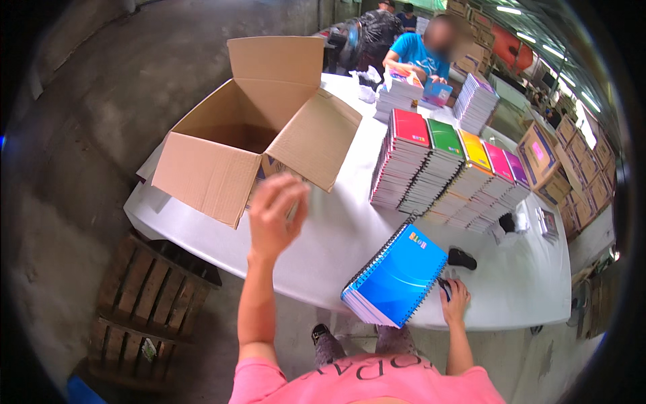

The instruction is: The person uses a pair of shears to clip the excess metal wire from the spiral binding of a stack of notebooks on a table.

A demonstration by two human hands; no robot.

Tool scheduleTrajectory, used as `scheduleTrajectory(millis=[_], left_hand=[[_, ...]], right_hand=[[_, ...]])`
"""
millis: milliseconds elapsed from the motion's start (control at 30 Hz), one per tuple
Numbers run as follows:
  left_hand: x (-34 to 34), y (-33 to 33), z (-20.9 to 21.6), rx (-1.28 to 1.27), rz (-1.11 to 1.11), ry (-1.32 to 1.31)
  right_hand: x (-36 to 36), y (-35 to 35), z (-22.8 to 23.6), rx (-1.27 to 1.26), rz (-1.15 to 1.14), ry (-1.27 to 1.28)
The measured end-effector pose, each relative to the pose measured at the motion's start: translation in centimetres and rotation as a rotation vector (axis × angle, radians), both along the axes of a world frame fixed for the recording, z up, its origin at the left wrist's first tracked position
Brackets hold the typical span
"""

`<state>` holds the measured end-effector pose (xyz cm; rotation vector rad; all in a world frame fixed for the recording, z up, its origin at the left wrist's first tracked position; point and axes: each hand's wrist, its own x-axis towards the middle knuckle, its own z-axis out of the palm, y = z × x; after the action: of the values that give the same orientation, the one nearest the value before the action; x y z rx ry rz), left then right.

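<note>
My left hand [276,214] is raised over the table beside the front flaps of an open cardboard box [208,174]. Its fingers are loosely bent and apart, slightly blurred, with nothing visible in them. At the table's near edge, my right hand [456,300] grips a small dark tool [444,288] whose kind I cannot make out. Just left of that hand lies a stack of spiral notebooks with a blue cover [410,269] on top. A small black object [462,258] rests beyond my right hand.
Tall stacks of spiral notebooks [410,126] with red, green, yellow, pink and purple covers stand on the white table [316,252]. Across it, a person in a blue shirt [412,50] handles more notebooks. A wooden pallet [145,306] lies at left; cartons [582,168] are piled at right.
</note>
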<state>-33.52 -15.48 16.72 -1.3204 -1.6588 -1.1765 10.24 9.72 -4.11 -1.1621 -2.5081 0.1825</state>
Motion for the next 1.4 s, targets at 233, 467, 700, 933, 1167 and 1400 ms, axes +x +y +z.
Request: scheduleTrajectory(millis=[233, 467, 700, 933, 1167, 1400], left_hand=[[-8.0, 2.7, 3.6, -0.455, 0.75, -0.1], [-11.5, 0.1, 2.4, -0.57, 0.686, -0.055], [-14.6, -8.8, 3.5, -0.612, 0.825, -0.02], [-10.9, -9.5, 3.5, -0.279, 0.731, 0.332], [2.5, -2.9, -13.8, -0.354, -0.6, -1.741], [9.9, 3.0, -19.6, -0.564, -1.084, -2.14]], right_hand=[[-1.2, -0.2, 0.4, 0.04, -0.133, -0.071], [-0.5, 0.3, -0.2, 0.021, -0.227, -0.11], [-0.4, 0.3, -0.8, 0.017, -0.178, -0.078], [-0.8, -1.0, -0.3, 0.084, -0.304, -0.252], [-9.8, -12.6, -1.9, -1.028, 0.027, 1.497], [-14.9, -17.9, 2.0, -1.461, -0.099, 1.386]])
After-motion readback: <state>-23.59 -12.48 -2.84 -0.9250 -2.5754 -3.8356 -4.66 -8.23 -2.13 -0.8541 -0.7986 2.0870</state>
